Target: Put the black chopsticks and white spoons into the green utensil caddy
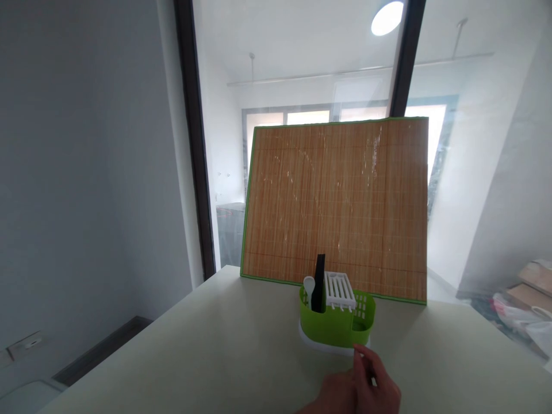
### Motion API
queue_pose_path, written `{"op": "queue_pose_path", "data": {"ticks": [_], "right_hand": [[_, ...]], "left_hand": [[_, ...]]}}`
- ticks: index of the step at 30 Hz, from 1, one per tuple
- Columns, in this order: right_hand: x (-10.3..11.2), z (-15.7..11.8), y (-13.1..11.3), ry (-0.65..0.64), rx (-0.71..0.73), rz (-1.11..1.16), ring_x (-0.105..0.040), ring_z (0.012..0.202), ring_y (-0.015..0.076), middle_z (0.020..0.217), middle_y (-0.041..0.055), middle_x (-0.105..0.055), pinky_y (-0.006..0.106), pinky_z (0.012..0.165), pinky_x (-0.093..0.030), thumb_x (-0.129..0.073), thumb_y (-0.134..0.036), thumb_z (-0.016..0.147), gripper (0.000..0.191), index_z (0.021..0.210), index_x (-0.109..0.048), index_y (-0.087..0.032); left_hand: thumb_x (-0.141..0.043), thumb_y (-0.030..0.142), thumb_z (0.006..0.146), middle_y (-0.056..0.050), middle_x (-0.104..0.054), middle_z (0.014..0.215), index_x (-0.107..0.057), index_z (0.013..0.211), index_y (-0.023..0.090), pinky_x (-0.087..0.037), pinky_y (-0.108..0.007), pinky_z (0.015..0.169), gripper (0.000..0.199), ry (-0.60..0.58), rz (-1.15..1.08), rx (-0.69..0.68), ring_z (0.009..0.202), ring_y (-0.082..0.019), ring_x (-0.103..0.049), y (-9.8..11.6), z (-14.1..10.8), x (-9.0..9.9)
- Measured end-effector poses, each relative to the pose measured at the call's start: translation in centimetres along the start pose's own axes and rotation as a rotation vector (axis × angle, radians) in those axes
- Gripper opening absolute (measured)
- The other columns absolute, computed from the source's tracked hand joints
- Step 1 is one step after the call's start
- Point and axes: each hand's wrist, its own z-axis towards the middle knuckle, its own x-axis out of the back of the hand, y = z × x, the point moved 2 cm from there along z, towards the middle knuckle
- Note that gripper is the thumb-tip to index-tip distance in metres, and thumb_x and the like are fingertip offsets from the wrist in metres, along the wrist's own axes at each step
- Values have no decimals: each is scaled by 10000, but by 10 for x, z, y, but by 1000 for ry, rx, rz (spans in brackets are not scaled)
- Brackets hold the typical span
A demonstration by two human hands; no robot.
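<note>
My right hand (379, 382) is at the bottom of the view, in front of the caddy, its fingers curled and pressed together. No object shows in it. My left hand (337, 391) comes in from the lower left and meets the right hand; its fingers are mostly hidden. Just beyond both hands stands a green plastic utensil caddy (330, 328) on a white base (317, 346). A white spoon (309, 286) and a black utensil (318, 282) stand upright in its left compartment. A white slotted rack (340, 289) with small hooks sits across its middle.
Behind the caddy, a bamboo mat (336, 207) with green edging leans upright at the back of the pale table (215, 356). Beyond it are a glass partition with dark frames (194, 138) and windows. Boxes and plastic bags (524, 310) lie off to the right.
</note>
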Motion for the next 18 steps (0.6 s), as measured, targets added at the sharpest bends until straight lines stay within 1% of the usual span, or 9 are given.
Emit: {"op": "queue_pose_path", "data": {"ticks": [2,4,6,7,9,11,13,15,18], "right_hand": [[0,1,1,-3,4,10,-573,543,137,641,-7,-621,198,555,-430,-495,-511,860,378,931,-646,-171],[-1,1,2,-16,11,4,-571,543,135,642,-8,-620,198,561,-430,-498,-507,859,371,932,-645,-174],[-1,2,3,-40,25,-3,-555,520,130,623,-16,-604,197,546,-428,-500,-507,857,368,934,-647,-178],[-1,2,2,-51,32,-5,-544,507,129,614,-19,-593,198,536,-426,-499,-507,857,367,931,-648,-180],[-2,2,1,-73,45,6,-523,493,128,601,-24,-570,201,522,-423,-493,-502,863,361,936,-644,-182],[-3,2,0,-95,68,33,-505,488,126,592,-33,-537,201,516,-420,-488,-488,875,351,965,-626,-178],[-6,2,0,-128,118,58,-477,466,119,570,-55,-479,191,489,-410,-490,-466,884,337,1005,-595,-170],[-10,1,1,-176,173,62,-450,443,111,562,-74,-427,182,460,-397,-488,-444,893,332,1059,-558,-164],[-18,-4,5,-282,248,36,-447,438,109,578,-80,-416,180,450,-391,-469,-417,912,354,1153,-499,-161]], "left_hand": [[-427,288,811,-118,-706,806,-674,947,222,-511,-349,571,290,-78,66,64,698,-271,-662,-5,5,-12],[-413,266,811,-138,-707,768,-697,873,196,-499,-343,541,299,-119,131,106,674,-282,-667,-9,5,-19],[-460,256,791,-131,-707,741,-707,825,190,-487,-323,525,258,-114,132,106,653,-274,-667,-9,1,-14],[-494,253,779,-111,-709,737,-707,821,197,-482,-305,525,225,-88,111,86,646,-258,-666,-8,-2,-7],[-546,257,775,-52,-711,744,-701,835,224,-474,-262,546,169,24,36,14,647,-206,-659,-2,-12,18],[-552,271,812,-6,-699,757,-685,841,234,-467,-231,590,141,207,-17,-48,664,-157,-640,6,-23,52],[-533,271,849,1,-678,765,-663,833,219,-462,-223,625,141,382,17,-54,686,-138,-618,12,-34,87],[-518,267,871,-8,-660,795,-639,855,207,-461,-225,655,137,510,88,-82,719,-135,-605,17,-45,117],[-481,253,899,-27,-646,862,-612,924,204,-471,-236,700,142,636,187,-196,774,-137,-602,24,-58,145]]}}
